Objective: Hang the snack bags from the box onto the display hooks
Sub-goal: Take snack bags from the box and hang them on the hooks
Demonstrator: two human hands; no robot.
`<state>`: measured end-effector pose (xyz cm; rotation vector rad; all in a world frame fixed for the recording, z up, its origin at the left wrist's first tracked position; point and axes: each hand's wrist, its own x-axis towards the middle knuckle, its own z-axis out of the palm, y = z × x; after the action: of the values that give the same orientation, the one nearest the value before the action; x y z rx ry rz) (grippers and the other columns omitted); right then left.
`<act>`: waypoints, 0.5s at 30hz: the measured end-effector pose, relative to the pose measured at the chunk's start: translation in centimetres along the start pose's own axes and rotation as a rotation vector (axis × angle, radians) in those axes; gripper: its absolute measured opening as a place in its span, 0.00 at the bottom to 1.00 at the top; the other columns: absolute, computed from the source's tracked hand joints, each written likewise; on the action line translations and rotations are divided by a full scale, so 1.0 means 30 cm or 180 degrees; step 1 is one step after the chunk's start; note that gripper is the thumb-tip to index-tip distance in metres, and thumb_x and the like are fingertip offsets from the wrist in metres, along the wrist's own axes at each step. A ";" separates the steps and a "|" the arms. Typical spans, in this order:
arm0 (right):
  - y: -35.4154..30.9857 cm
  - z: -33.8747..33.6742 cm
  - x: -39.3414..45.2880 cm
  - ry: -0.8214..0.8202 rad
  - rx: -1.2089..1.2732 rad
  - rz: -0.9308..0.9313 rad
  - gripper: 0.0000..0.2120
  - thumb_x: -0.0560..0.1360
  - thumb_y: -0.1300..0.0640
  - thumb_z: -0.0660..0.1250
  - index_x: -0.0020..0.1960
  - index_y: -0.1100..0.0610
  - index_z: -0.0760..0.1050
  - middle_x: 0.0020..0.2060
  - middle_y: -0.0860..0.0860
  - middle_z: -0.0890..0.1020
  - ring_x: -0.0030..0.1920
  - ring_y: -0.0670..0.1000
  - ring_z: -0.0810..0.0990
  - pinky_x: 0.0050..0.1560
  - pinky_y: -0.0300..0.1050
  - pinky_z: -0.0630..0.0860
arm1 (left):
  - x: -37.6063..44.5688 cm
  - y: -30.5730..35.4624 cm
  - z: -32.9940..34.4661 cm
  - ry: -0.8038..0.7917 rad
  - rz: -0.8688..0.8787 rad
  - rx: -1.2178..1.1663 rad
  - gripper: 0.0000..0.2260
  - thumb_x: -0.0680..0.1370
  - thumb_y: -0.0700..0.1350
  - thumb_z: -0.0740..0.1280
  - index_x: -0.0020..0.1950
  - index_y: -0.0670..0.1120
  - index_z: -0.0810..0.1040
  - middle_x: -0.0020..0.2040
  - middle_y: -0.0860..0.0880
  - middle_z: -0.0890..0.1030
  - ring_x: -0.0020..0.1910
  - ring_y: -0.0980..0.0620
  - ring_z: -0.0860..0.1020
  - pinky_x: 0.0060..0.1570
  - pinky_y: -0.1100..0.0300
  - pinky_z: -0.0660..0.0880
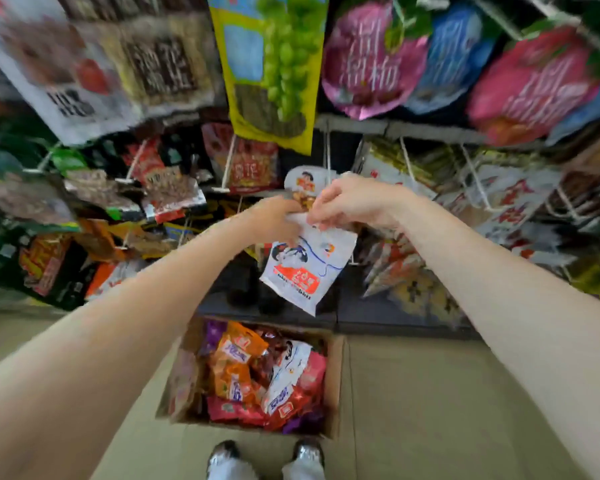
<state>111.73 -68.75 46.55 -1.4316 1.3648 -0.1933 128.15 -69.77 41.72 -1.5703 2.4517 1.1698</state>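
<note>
2 hands, left [274,216] & right [343,202], are pinching the top edge of a white snack bag [305,271], holding it up w/ hooks behind, above the open box [335,375] on the floor.

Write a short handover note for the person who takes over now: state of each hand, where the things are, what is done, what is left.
Left hand: its fingers pinch the top edge of the white plastic snack bag with the red label.
Right hand: pinches the same top edge from the other side.
The bag hangs in the air in front of the display hooks; it is not yet on a hook, as far as the blur lets me see.
Brown cardboard box on the floor holds many more bags.
Left: hang this bag, then the others.
</note>
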 end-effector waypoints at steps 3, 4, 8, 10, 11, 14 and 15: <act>-0.261 -0.071 -0.091 -0.0026 -0.0276 -0.0309 0.06 0.73 0.68 0.67 0.49 0.63 0.78 0.39 0.59 0.81 0.36 0.51 0.79 0.44 0.42 0.75 | -0.123 0.072 -0.245 -0.0109 0.0070 -0.0607 0.03 0.78 0.36 0.62 0.50 0.42 0.71 0.37 0.44 0.78 0.24 0.63 0.78 0.30 0.67 0.76; -0.346 -0.079 -0.115 0.0006 -0.0284 -0.0407 0.08 0.74 0.69 0.66 0.52 0.64 0.76 0.36 0.56 0.81 0.34 0.48 0.81 0.42 0.39 0.77 | -0.173 0.078 -0.317 -0.0099 0.0057 -0.0660 0.02 0.78 0.35 0.62 0.49 0.41 0.70 0.36 0.45 0.76 0.23 0.63 0.78 0.28 0.68 0.76; -0.682 -0.032 -0.187 0.0140 -0.0305 -0.0780 0.13 0.75 0.64 0.66 0.59 0.62 0.73 0.39 0.55 0.82 0.33 0.49 0.82 0.40 0.38 0.77 | -0.383 0.025 -0.585 0.0294 0.0128 -0.0802 0.05 0.79 0.36 0.61 0.43 0.40 0.68 0.36 0.44 0.75 0.23 0.61 0.78 0.27 0.67 0.76; -0.851 0.041 -0.202 0.0183 -0.0711 -0.0907 0.14 0.75 0.61 0.67 0.60 0.61 0.74 0.42 0.54 0.81 0.30 0.47 0.81 0.38 0.36 0.75 | -0.507 -0.045 -0.717 0.0438 0.0119 -0.0810 0.02 0.79 0.37 0.61 0.50 0.39 0.70 0.40 0.42 0.76 0.24 0.60 0.79 0.29 0.66 0.77; -0.929 0.091 -0.205 0.0216 -0.0978 -0.0936 0.15 0.74 0.60 0.68 0.60 0.61 0.74 0.39 0.52 0.82 0.28 0.46 0.81 0.38 0.37 0.76 | -0.572 -0.089 -0.781 0.0499 0.0119 -0.0787 0.03 0.80 0.38 0.60 0.52 0.39 0.71 0.42 0.43 0.76 0.25 0.60 0.79 0.30 0.67 0.77; -1.135 0.235 -0.200 0.0572 -0.1612 -0.1079 0.15 0.73 0.63 0.69 0.58 0.65 0.75 0.28 0.47 0.81 0.27 0.46 0.81 0.42 0.44 0.78 | -0.750 -0.206 -0.961 0.0605 0.0019 -0.0638 0.04 0.80 0.39 0.60 0.52 0.40 0.72 0.40 0.46 0.77 0.26 0.58 0.80 0.29 0.66 0.77; -1.198 0.273 -0.202 0.0737 -0.1787 -0.1178 0.13 0.72 0.64 0.69 0.56 0.65 0.75 0.31 0.50 0.82 0.29 0.47 0.81 0.39 0.40 0.77 | -0.802 -0.233 -1.014 0.0631 -0.0032 -0.0574 0.02 0.80 0.39 0.60 0.49 0.42 0.72 0.39 0.47 0.77 0.26 0.58 0.80 0.29 0.66 0.77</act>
<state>137.49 -68.64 73.61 -2.1904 1.3893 -0.2308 156.91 -70.33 68.67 -1.8269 2.5132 1.3282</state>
